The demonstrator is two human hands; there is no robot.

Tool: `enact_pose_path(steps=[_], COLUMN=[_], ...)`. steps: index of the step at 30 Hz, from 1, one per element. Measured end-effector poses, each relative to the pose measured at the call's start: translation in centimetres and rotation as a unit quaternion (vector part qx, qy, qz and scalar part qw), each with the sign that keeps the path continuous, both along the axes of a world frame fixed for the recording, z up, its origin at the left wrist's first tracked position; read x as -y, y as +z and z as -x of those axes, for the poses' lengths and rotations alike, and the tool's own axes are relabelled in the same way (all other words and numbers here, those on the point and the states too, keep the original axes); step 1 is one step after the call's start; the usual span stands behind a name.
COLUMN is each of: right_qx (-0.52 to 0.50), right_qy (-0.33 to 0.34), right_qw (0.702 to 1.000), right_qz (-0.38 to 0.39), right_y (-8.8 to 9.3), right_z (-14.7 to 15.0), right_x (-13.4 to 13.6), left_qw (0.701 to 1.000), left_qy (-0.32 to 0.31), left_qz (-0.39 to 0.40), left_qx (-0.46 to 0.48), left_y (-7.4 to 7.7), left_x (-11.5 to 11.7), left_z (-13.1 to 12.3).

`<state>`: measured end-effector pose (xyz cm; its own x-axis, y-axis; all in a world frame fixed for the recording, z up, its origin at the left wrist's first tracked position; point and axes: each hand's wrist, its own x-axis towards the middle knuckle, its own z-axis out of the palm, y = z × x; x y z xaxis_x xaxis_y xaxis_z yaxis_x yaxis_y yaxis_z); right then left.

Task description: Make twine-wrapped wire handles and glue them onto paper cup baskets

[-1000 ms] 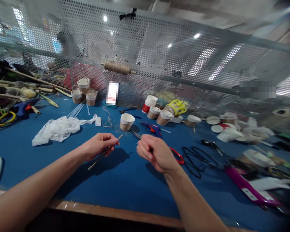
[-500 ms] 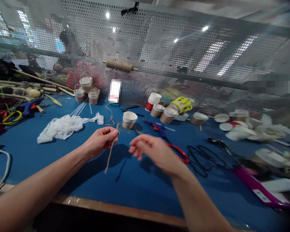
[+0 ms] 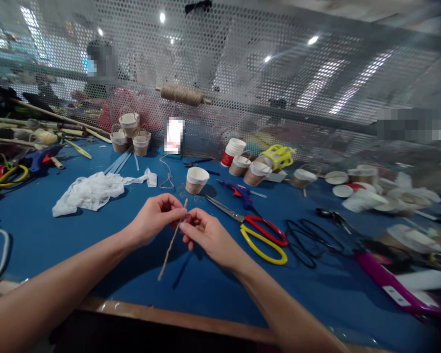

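A short piece of jute twine (image 3: 169,248) slants down between my hands, its lower end hanging above the blue table. My left hand (image 3: 157,218) pinches it near the top between thumb and fingers. Just below that grip, my right hand (image 3: 206,234) has thumb and fingertips closed on the same twine. Behind the hands stands a small cup (image 3: 197,181) with a white rim and a twine-wrapped body. To the right lie scissors (image 3: 242,219) with one red and one yellow handle, blades pointing toward the cup.
White lace fabric (image 3: 90,193) lies at left. Twine-wrapped baskets (image 3: 141,143), a blue glue gun (image 3: 238,192), a black cable (image 3: 312,245) and a purple tool (image 3: 393,284) surround the work area. A twine roll (image 3: 181,95) hangs on the perforated metal screen (image 3: 220,59).
My right hand has moved left from above the scissors to the twine and closed on it. The scissors show in full now. My left hand keeps its pinch.
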<state>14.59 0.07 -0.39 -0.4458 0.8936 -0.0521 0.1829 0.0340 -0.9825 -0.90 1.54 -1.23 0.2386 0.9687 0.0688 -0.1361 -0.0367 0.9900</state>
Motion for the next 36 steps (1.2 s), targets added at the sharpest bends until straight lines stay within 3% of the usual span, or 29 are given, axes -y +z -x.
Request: enact_pose_path(steps=[5,10,11,13,15,17,20,25,28,31,34,36], right_qx=[-0.009,0.016,0.023,0.046,0.076,0.106,0.176,0.300,0.356,0.405,0.429,0.430], right_qy=[0.024,0.003,-0.007,-0.028,-0.036,-0.030,-0.018,-0.024,-0.024,-0.052,-0.090,-0.109], right_qw=[0.999,1.000,1.000,0.998,0.993,0.987,0.967,0.898,0.849,0.798,0.759,0.746], right_qz=[0.028,0.002,-0.008,-0.038,-0.077,-0.117,-0.181,-0.320,-0.390,-0.444,-0.480,-0.496], right_y=[-0.7,0.0,0.2,0.5,0.7,0.7,0.5,0.7,0.8,0.4,-0.5,-0.9], right_z=[0.7,0.0,-0.2,-0.6,-0.9,-1.0,-1.1,-1.4,-1.7,-1.7,-1.4,-1.3], right_x=[0.1,0.0,-0.1,-0.2,-0.3,-0.3,-0.1,0.0,0.1,-0.1,-0.4,-0.6], left_qw=[0.997,0.985,0.970,0.902,0.821,0.759,0.702,0.637,0.637,0.657,0.704,0.752], left_qy=[0.068,0.066,0.096,0.151,0.150,0.129,0.120,0.101,0.108,0.111,0.112,0.107], left_qz=[-0.042,-0.136,-0.186,-0.321,-0.435,-0.502,-0.532,-0.521,-0.513,-0.491,-0.435,-0.380], left_qx=[-0.006,-0.085,-0.127,-0.246,-0.338,-0.393,-0.457,-0.559,-0.565,-0.561,-0.550,-0.528], left_y=[-0.4,-0.5,-0.4,-0.1,0.1,0.1,-0.1,-0.3,-0.2,-0.3,-0.6,-0.7], left_x=[0.4,-0.1,-0.2,-0.5,-0.6,-0.6,-0.5,-0.3,-0.1,0.1,0.4,0.5], left_z=[-0.6,0.1,0.4,1.0,1.4,1.5,1.4,1.3,1.1,0.7,0.2,-0.1])
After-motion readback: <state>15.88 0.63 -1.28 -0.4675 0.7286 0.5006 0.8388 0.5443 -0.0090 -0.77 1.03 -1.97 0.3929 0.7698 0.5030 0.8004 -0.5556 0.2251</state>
